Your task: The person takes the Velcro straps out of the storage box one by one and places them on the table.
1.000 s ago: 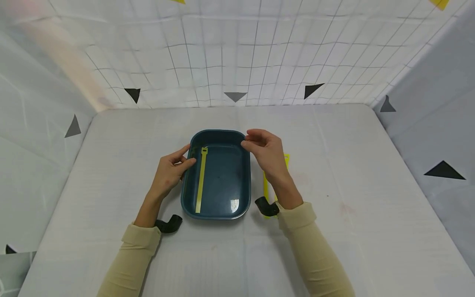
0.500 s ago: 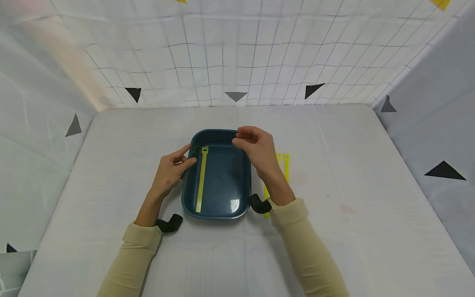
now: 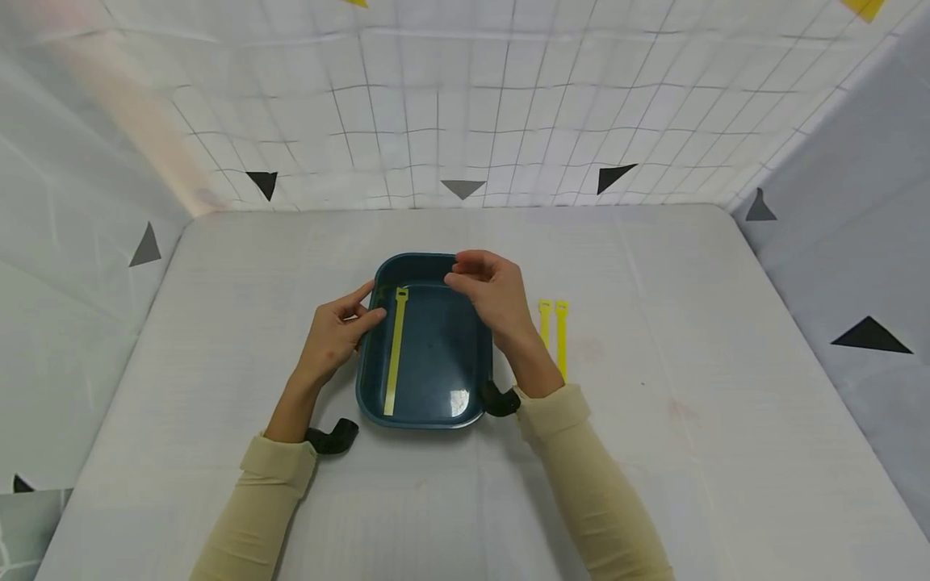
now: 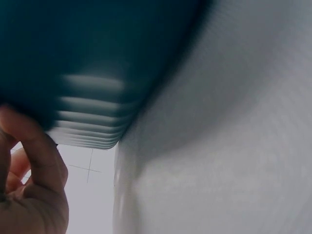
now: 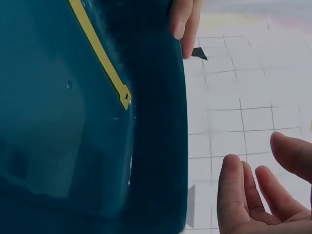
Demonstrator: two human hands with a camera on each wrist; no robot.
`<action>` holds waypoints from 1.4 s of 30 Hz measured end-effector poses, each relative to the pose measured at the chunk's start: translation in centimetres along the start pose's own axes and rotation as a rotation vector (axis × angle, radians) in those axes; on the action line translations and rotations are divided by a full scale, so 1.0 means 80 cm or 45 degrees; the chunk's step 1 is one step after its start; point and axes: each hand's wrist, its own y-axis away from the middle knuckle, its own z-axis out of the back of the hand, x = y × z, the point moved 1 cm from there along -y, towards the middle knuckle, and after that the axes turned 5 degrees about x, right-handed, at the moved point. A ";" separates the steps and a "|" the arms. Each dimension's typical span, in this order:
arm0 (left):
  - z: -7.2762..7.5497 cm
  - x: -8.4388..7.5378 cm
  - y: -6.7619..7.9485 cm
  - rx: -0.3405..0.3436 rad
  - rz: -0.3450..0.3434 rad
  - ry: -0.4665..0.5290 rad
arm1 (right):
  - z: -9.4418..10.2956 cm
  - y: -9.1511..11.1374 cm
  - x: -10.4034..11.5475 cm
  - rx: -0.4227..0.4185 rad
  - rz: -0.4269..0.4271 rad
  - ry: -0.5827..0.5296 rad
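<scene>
A dark teal tray (image 3: 436, 355) lies in the middle of the table. One yellow strap with a slotted head, like a cable tie (image 3: 395, 351), lies flat along the left side of its floor. My left hand (image 3: 328, 339) grips the tray's left rim, thumb over the edge; in the left wrist view its fingers (image 4: 41, 156) are against the outer wall. Above the tray's far right corner is my right hand (image 3: 494, 298). In the right wrist view its thumb and fingers (image 5: 230, 195) are apart and hold nothing.
Right of the tray, yellow straps (image 3: 562, 335) of the same kind lie on the white table (image 3: 690, 468), partly hidden by my right forearm. A black wrist device (image 3: 333, 437) sits by each cuff. White sheeting with grid lines (image 3: 465, 105) stands behind the table.
My right hand has moved left from the tray's right edge to over its far right corner, uncovering more of the straps on the table. The left hand and tray have stayed put.
</scene>
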 end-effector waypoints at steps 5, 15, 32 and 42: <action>0.000 0.001 0.000 -0.003 0.001 0.000 | -0.006 -0.007 -0.005 0.019 0.007 0.010; 0.000 -0.002 0.000 -0.008 0.014 -0.013 | -0.019 -0.013 -0.007 0.035 0.008 0.060; 0.006 0.039 -0.013 -0.022 -0.029 0.008 | -0.039 -0.023 -0.010 0.064 -0.010 0.109; 0.005 0.041 -0.014 -0.019 -0.032 -0.001 | -0.056 -0.030 -0.008 0.091 -0.039 0.151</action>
